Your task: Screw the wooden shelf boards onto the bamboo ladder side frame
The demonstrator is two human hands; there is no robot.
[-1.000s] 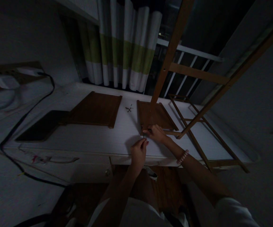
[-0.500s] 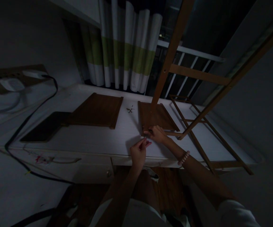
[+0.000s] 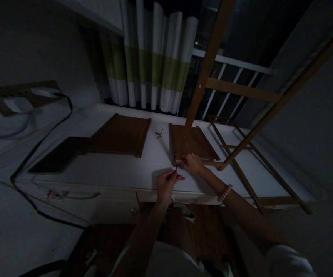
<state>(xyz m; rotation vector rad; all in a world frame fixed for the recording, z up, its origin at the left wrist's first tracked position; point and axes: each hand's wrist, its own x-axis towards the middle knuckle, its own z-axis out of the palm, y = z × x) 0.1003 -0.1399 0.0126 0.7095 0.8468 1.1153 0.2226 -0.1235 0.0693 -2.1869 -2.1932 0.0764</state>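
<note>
A wooden frame (image 3: 209,61) with two long rails and a crossbar stands tilted over the white tabletop, one foot near my hands. My right hand (image 3: 193,164), a beaded bracelet at its wrist, is closed around the lower left corner of this frame. Just in front of that corner, my left hand (image 3: 166,184) pinches a thin dark rod (image 3: 176,168), which points up at the wood. Too little of the rod shows to tell its kind. Beneath the frame lies a brown wooden panel (image 3: 198,140). Several small metal pieces (image 3: 159,134) sit left of it, apart from both hands.
Another wooden panel (image 3: 120,134) lies at left, beside a dark flat tablet-like slab (image 3: 58,156). A second slim wooden frame (image 3: 241,169) rests at right. A black cable (image 3: 36,148) runs from the wall sockets over the table edge. Curtains (image 3: 157,61) hang behind.
My left hand has drawn slightly down and left, and more of the thin dark rod shows. My right hand stays at the frame's corner. The view has shifted slightly.
</note>
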